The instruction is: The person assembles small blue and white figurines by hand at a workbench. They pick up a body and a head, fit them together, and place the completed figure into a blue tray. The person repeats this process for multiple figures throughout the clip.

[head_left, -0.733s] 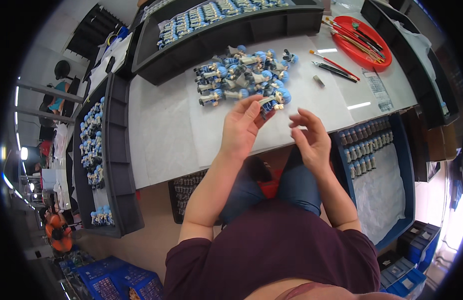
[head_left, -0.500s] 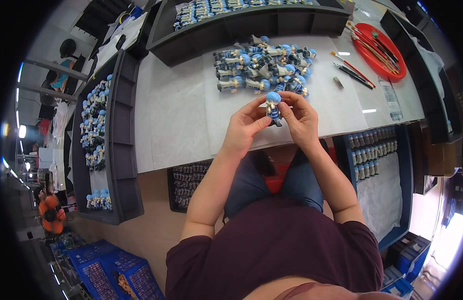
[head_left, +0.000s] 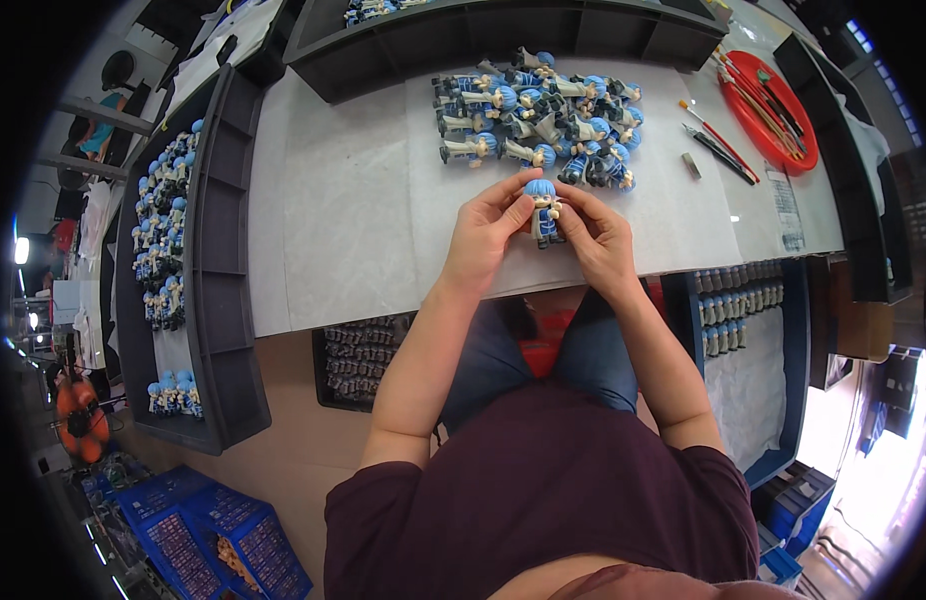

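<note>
In the head view, the worktable's near edge [head_left: 333, 316] runs just on the near side of the hands. The left hand [head_left: 488, 235] and right hand [head_left: 601, 240] nearly meet in a narrow pinch, holding one blue-haired figurine [head_left: 544, 218] between them, its head pointing away; the forearms [head_left: 413, 380] slant inward. White paper [head_left: 333, 200] stretches leftward from the left hand toward a grey side tray [head_left: 228, 270], leaving room there. Just beyond the fingertips lies a figurine heap [head_left: 538, 115]; past it, a long grey tray [head_left: 503, 45] walls the far side.
</note>
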The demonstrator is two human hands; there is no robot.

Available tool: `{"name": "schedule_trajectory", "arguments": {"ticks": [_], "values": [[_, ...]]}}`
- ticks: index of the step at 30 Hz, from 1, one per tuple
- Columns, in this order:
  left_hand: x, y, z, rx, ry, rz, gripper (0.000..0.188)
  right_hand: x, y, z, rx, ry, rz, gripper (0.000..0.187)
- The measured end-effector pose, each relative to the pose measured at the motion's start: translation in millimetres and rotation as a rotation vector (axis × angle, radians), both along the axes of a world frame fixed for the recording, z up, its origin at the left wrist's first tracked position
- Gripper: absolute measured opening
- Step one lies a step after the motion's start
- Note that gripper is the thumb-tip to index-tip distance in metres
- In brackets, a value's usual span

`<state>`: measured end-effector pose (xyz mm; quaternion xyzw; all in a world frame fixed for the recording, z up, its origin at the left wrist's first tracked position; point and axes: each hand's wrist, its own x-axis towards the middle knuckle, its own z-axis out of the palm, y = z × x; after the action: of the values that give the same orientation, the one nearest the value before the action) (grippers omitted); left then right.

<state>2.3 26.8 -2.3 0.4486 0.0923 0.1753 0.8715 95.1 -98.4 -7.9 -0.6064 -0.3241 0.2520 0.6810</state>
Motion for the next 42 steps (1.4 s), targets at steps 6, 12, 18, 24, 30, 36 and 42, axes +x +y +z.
{"name": "schedule_trajectory", "arguments": {"ticks": [6, 12, 18, 24, 30, 36, 42], "values": [[-1, 0, 2, -0.069, -0.025, 0.077, 0.029, -3, -3, 9, -0.020, 0.057, 0.112, 0.032], [-3, 2, 2, -0.070, -0.001, 0.089, 0.027, -4, -3, 9, -0.008, 0.035, 0.113, 0.028], [2, -3, 7, -0.028, 0.040, 0.135, 0.027, -4, -3, 11, -0.033, 0.049, 0.036, 0.027], [-3, -5, 7, 0.009, 0.076, 0.047, 0.026, 10, -13, 17, -0.023, -0.448, -0.300, 0.019], [5, -15, 3, 0.149, 0.086, -0.047, 0.023, 121, -51, 28, -0.323, -0.830, -0.721, 0.023], [8, -25, -3, 0.320, 0.105, -0.041, 0.032, 158, -79, 14, -0.596, -0.761, -0.517, 0.031], [1, -26, -2, 0.399, 0.136, -0.005, 0.036, 72, -68, 32, -0.257, -0.273, -0.439, 0.026]]}}
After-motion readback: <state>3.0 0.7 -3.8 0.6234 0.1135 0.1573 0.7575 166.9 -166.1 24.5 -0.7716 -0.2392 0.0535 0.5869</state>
